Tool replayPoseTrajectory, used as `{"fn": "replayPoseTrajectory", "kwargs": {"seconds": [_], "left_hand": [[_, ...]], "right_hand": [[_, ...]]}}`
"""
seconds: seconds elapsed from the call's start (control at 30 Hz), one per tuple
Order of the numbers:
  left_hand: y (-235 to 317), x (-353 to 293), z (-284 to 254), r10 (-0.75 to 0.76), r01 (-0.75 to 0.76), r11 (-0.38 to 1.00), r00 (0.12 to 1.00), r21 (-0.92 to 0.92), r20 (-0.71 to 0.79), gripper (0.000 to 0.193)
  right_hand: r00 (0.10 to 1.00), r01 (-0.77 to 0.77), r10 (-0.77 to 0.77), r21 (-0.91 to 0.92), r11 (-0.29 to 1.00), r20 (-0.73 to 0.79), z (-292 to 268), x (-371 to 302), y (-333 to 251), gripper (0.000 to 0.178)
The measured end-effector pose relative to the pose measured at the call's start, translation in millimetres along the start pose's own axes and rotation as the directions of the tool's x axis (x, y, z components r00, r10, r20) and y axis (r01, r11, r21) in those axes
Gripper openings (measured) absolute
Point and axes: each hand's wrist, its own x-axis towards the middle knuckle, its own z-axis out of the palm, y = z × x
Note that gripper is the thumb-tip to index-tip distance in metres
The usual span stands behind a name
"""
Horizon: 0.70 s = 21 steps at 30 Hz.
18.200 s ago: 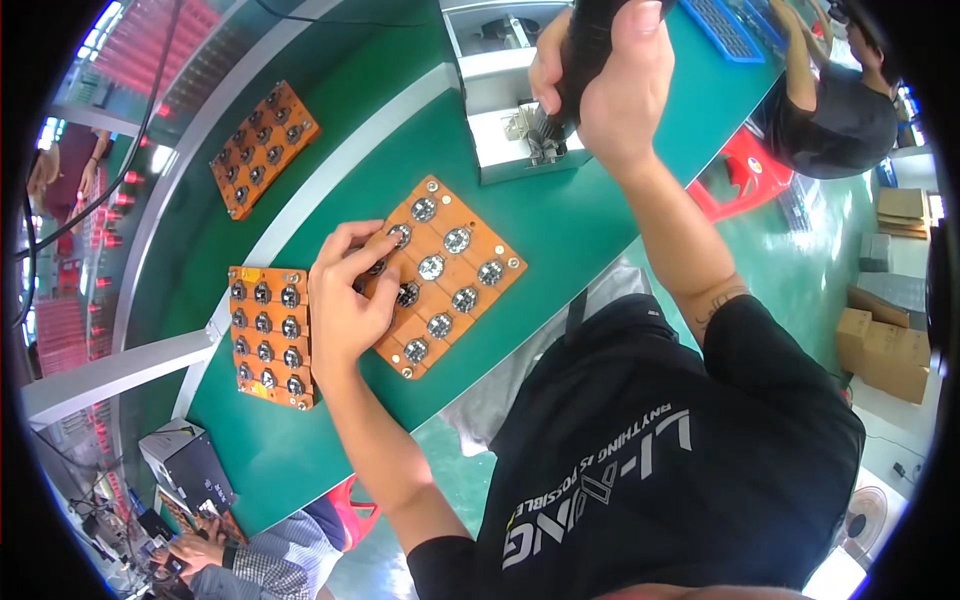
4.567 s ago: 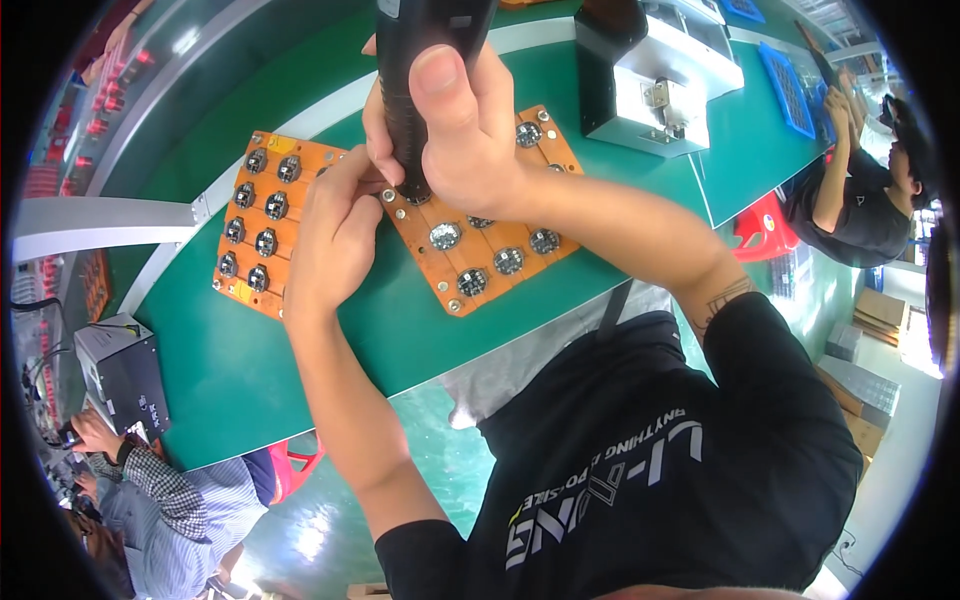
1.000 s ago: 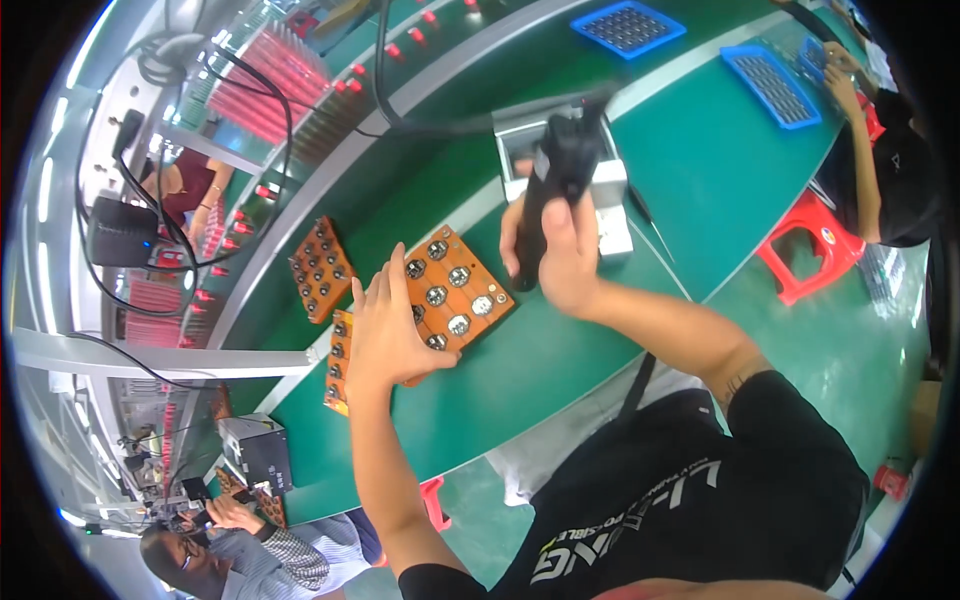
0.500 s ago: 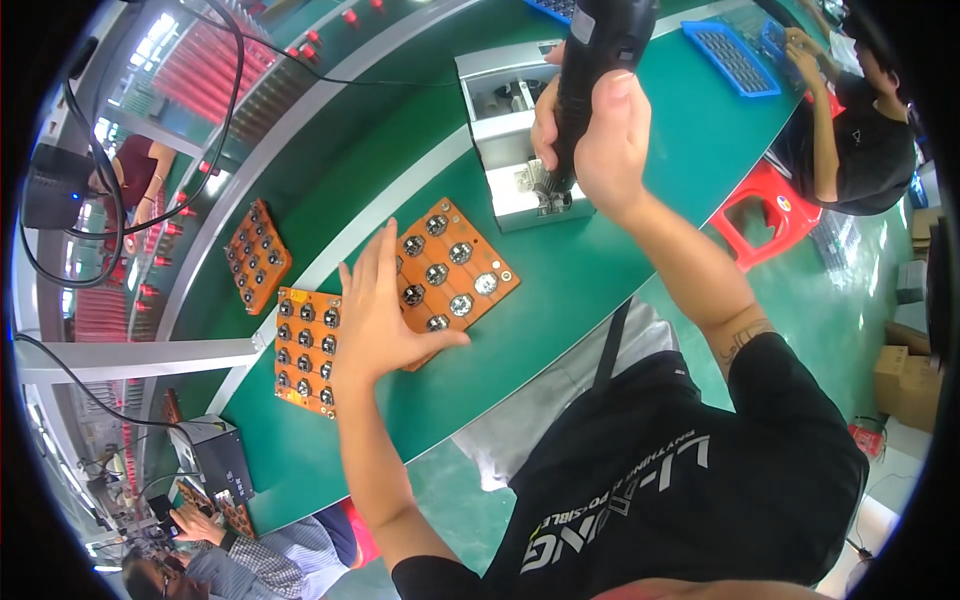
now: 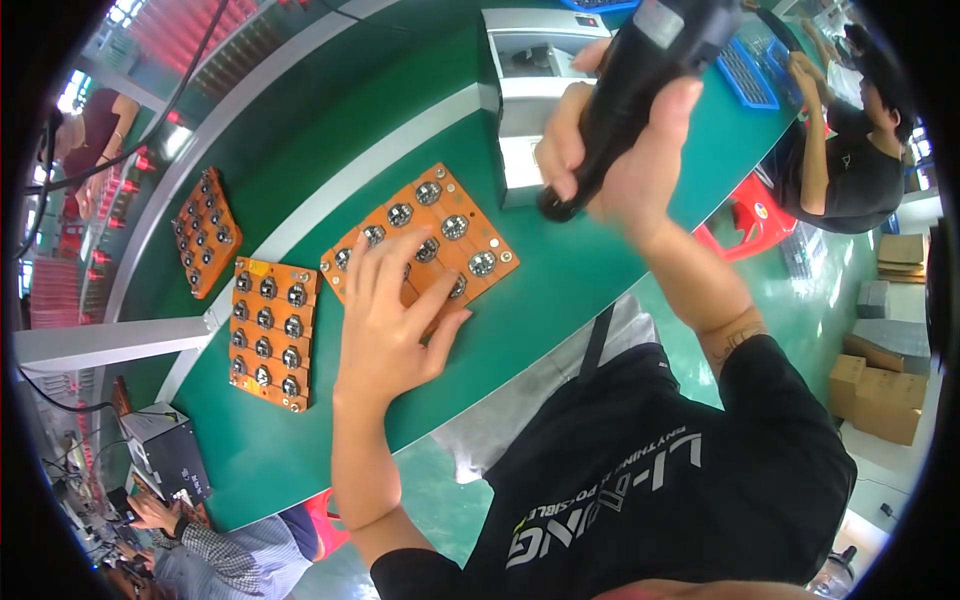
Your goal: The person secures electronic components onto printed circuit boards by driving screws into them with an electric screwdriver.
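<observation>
My right hand (image 5: 640,170) is wrapped round a black handheld electric screwdriver (image 5: 645,75). The tool's lower end points down beside the white box-shaped machine (image 5: 508,98), above the green bench. My left hand (image 5: 388,330) lies with spread fingers over the near edge of an orange tray (image 5: 487,238). Its fingertips seem to rest on the tray among round black-and-silver parts, some hidden under the fingers. To the left sits a second orange tray (image 5: 277,306) of the same round parts. A third orange tray (image 5: 204,236) leans further back on the left.
The green bench (image 5: 440,370) curves along a raised pale rail (image 5: 400,145). A grey-black box (image 5: 170,450) stands at the lower left, near another person. At the upper right are blue trays (image 5: 745,75), a red stool (image 5: 745,220) and a seated person. Cables hang upper left.
My right hand has drawn the screwdriver away from the machine's front, to the right. My left hand has shifted onto the tray, fingers lowered over the parts. The whole view has shifted somewhat.
</observation>
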Motion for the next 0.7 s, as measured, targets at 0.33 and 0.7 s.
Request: {"fn": "replayPoseTrajectory", "kwargs": {"seconds": [0.33, 0.7], "left_hand": [[15, 0, 1, -0.041, 0.032, 0.998, 0.985, 0.055, 0.166, 0.042], [13, -2, 3, -0.055, 0.058, 0.998, 0.986, -0.014, 0.157, 0.042]], "right_hand": [[0.988, 0.021, -0.029, 0.054, 0.998, 0.154, 34, -26, 42, 0.095], [0.971, 0.058, -0.062, 0.027, 0.998, 0.229, 42, -26, 46, 0.087]]}}
